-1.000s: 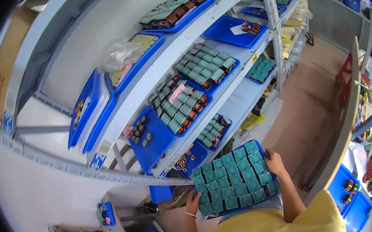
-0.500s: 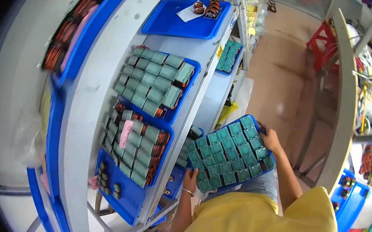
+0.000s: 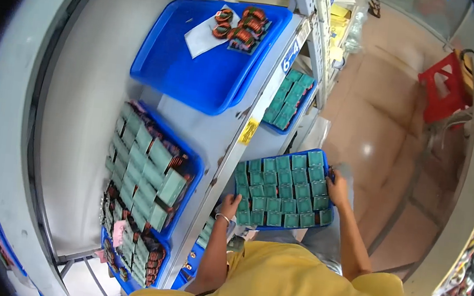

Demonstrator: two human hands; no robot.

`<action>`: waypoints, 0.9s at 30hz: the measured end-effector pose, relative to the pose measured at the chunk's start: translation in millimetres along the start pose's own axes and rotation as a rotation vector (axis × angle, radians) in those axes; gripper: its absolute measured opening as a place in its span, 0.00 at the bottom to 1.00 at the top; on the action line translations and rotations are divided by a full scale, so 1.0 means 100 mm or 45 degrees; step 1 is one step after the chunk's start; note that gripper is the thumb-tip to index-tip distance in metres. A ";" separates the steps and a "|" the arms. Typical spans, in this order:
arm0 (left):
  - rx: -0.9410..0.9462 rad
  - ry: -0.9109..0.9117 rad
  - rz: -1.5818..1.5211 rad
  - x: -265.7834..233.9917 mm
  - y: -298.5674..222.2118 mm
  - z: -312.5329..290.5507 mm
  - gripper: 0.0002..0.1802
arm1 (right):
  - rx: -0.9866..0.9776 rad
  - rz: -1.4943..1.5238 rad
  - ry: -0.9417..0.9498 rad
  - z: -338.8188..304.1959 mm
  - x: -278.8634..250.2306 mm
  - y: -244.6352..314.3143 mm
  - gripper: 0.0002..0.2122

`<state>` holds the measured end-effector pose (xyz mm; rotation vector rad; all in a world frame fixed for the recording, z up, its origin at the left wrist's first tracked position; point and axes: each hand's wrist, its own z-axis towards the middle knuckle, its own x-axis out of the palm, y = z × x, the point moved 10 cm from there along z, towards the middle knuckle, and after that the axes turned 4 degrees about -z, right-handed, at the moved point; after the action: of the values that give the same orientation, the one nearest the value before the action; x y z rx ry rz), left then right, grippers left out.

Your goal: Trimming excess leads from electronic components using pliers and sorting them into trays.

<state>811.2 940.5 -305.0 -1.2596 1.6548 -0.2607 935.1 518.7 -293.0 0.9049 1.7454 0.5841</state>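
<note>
I carry a blue tray (image 3: 270,228) at waist height, between the shelf and the aisle. Rows of green rectangular cased parts (image 3: 284,191) cover it. At the tray's left edge my left hand (image 3: 230,206) is closed on the rim, with a bracelet at the wrist. My right hand (image 3: 337,190) grips the right edge, its fingers partly hidden by the rim. Left of the tray, the grey shelf holds another blue tray (image 3: 197,170) full of green-topped parts (image 3: 141,167) with copper windings showing at their sides.
Farther along the shelf is a larger blue tray (image 3: 171,60) with a paper sheet (image 3: 203,39) and copper-wound coils (image 3: 243,33). A lower tray of green parts (image 3: 288,98) sits beyond the shelf edge. A red stool (image 3: 445,89) and a cluttered workbench (image 3: 454,228) stand at right.
The held tray has turned to lie more level across me, and both hands have kept their grip. My view has shifted forward along the shelf, bringing the coil tray nearer.
</note>
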 end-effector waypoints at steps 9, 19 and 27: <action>-0.082 0.049 0.476 0.23 -0.50 0.73 0.26 | 0.173 0.110 -0.055 0.15 0.09 -0.26 0.18; 0.049 -0.414 0.611 -0.03 -0.51 0.79 0.31 | 0.374 0.323 -0.208 -0.29 0.75 -0.67 0.18; 0.462 -0.315 0.586 -0.21 -1.19 -0.37 0.23 | 0.309 0.449 -0.199 -0.23 1.33 -0.26 0.09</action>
<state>852.7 892.0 -195.9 -0.5938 1.5469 -0.1083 882.1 610.8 -380.3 1.4091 1.5463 0.5168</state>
